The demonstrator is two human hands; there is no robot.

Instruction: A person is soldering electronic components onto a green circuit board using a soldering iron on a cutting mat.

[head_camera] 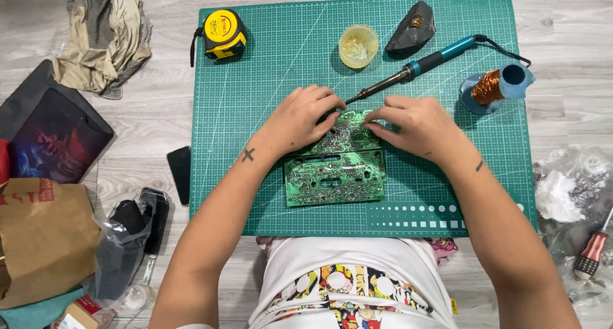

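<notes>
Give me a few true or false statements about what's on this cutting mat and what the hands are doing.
1. Both hands, left hand and right hand, rest on the green circuit board. True.
2. The soldering iron is held in the right hand. False: it lies on the green mat, unheld.
3. The tape measure sits at the mat's far left corner. True.
4. The copper wire spool lies off the mat, beside the phone. False: it is on the mat's right side.
</notes>
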